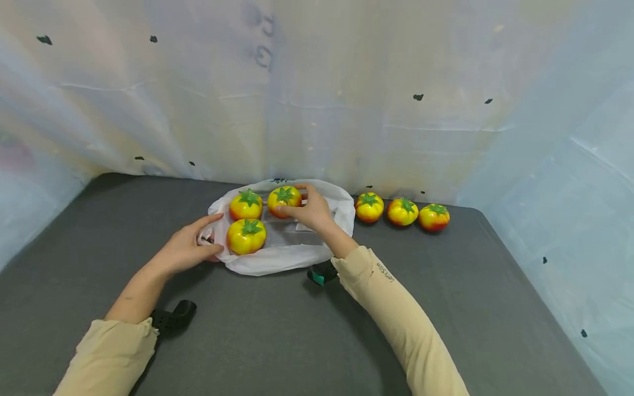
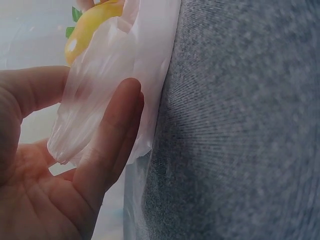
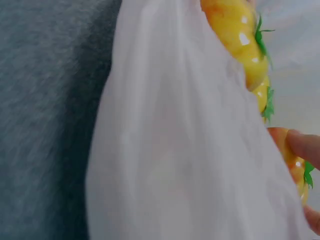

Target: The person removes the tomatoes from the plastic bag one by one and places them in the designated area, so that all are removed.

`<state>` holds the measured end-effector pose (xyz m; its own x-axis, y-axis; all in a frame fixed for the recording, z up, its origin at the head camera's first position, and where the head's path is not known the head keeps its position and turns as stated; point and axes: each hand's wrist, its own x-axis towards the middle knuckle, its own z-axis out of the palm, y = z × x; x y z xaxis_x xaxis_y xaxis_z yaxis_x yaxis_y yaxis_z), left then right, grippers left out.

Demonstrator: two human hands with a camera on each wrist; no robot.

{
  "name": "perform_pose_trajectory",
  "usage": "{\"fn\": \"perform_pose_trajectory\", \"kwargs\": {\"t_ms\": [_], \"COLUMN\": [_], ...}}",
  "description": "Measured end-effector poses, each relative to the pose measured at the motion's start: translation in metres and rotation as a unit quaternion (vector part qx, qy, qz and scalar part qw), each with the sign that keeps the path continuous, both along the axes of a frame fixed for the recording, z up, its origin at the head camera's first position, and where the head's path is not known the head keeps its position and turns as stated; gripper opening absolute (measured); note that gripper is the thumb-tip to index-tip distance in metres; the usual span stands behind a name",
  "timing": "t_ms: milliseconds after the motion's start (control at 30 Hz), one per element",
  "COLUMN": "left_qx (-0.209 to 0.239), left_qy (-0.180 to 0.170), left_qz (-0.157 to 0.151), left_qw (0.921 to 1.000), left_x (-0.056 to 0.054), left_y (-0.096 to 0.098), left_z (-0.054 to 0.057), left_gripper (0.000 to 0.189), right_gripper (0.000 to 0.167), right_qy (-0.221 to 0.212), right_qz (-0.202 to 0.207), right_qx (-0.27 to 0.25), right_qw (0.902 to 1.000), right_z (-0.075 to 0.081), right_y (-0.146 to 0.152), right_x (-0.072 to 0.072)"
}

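Observation:
A white plastic bag [image 1: 282, 259] lies spread open on the dark table. Two yellow-red tomatoes with green star-shaped tops sit at its left side, one at the back [image 1: 245, 205] and one in front [image 1: 246, 237]. With thumb and fingers, my right hand [image 1: 316, 212] grips a third tomato [image 1: 284, 201] beside the back one, over the bag. My left hand [image 1: 190, 243] is at the bag's left end, thumb and fingers spread on either side of the gathered plastic [image 2: 95, 105]. In the right wrist view, the bag's wall [image 3: 170, 130] hides much of the tomatoes.
Right of the bag, three more tomatoes stand in a row: one nearest the bag [image 1: 369, 207], a middle one [image 1: 402, 212] and an outer one [image 1: 433, 218]. Pale sheeting [image 1: 346, 110] rises behind the table [image 1: 267, 335]. Black wrist devices [image 1: 174, 318] sit under both forearms.

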<state>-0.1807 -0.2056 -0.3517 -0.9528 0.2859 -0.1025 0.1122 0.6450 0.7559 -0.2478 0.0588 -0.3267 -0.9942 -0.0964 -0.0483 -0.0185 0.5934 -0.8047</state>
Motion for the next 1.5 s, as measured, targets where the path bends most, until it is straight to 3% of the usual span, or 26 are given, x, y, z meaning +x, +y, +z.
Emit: {"fn": "perform_pose_trajectory", "kwargs": {"t_ms": [367, 800, 1133, 1500], "left_qx": [-0.021, -0.018, -0.014, -0.018], "left_qy": [0.023, 0.007, -0.004, -0.008], "left_qz": [0.001, 0.003, -0.008, -0.003], "left_qw": [0.9995, 0.9998, 0.9999, 0.9998], "left_x": [-0.001, -0.001, 0.000, -0.001], "left_y": [-0.008, -0.014, -0.016, -0.015], "left_z": [-0.003, -0.002, 0.000, 0.001], "left_gripper": [0.074, 0.076, 0.076, 0.077], "right_gripper": [0.069, 0.064, 0.065, 0.066], "right_qy": [0.035, 0.083, 0.083, 0.079], "right_qz": [0.021, 0.033, 0.033, 0.013], "right_qx": [-0.030, -0.063, -0.061, -0.073], "right_qw": [0.9987, 0.9940, 0.9941, 0.9941], "right_z": [0.003, 0.004, 0.007, 0.004], "right_y": [0.020, 0.050, 0.079, 0.109], "right_x": [0.016, 0.027, 0.041, 0.046]}}
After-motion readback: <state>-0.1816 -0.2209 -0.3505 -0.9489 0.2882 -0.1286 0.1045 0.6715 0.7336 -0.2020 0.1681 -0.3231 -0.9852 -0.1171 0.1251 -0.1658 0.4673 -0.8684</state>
